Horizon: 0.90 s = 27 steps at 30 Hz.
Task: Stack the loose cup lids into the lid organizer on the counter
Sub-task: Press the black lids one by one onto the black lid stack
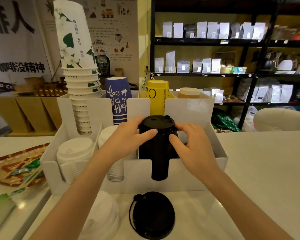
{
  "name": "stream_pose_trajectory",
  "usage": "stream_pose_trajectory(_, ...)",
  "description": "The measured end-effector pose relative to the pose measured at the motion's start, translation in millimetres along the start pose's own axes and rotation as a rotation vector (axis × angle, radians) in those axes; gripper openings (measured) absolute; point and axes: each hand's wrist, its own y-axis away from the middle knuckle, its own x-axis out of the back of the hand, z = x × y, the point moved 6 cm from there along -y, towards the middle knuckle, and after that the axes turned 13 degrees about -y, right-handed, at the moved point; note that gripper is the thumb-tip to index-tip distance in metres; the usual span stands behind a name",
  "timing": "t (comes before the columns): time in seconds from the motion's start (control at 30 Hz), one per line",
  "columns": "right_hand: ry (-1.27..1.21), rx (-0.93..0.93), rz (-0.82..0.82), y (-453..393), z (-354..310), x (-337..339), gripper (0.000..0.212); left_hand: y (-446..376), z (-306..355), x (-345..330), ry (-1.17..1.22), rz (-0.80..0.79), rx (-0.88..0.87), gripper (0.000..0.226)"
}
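A white lid organizer (140, 177) stands on the counter. Its third front slot holds a tall stack of black lids (158, 153). My left hand (128, 135) and my right hand (189, 141) grip the top of that stack from either side, fingers on the uppermost black lid. The two slots on the left hold stacks of white lids (74, 153). In front of the organizer, a loose black lid (152, 215) lies flat on the counter, with loose white lids (102, 217) beside it on its left.
Behind the lid slots, the organizer holds stacked paper cups: white-and-green (76, 66), blue (119, 99), yellow (158, 97). A woven tray (10, 163) with packets and stir sticks sits at the left. Dark shelves of coffee bags (215, 64) fill the background right.
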Motion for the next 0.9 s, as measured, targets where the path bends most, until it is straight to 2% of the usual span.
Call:
stream_pose_trajectory(0.13, 0.018, 0.005, -0.022, 1, -2, -2, 0.038, 4, 2, -4, 0.003, 0.032, -0.033, 0.035)
stream_pose_trajectory(0.27, 0.036, 0.032, -0.056, 1, -7, -1, 0.036, 9, 1, -11, -0.106, 0.105, -0.032, 0.032)
stream_pose_trajectory(0.37, -0.022, 0.023, -0.069, 0, -7, 3, 0.037, 15, 2, -15, -0.173, 0.171, -0.029, 0.042)
stream_pose_trajectory(0.47, -0.058, 0.023, -0.086, 0, -7, 4, 0.048, 27, 3, -18, -0.146, 0.180, -0.033, 0.052)
stream_pose_trajectory(0.57, -0.053, 0.090, -0.063, 1, -12, 4, 0.058, 45, 2, -20, -0.116, 0.177, -0.022, 0.059)
stream_pose_trajectory(0.7, -0.067, 0.231, -0.018, 13, -28, 7, 0.055, 80, 5, -23, -0.068, 0.170, -0.024, 0.057)
stream_pose_trajectory(0.9, -0.121, 0.226, -0.320, 68, -10, -9, 0.047, 136, -7, -49, -0.094, 0.005, 0.093, 0.062)
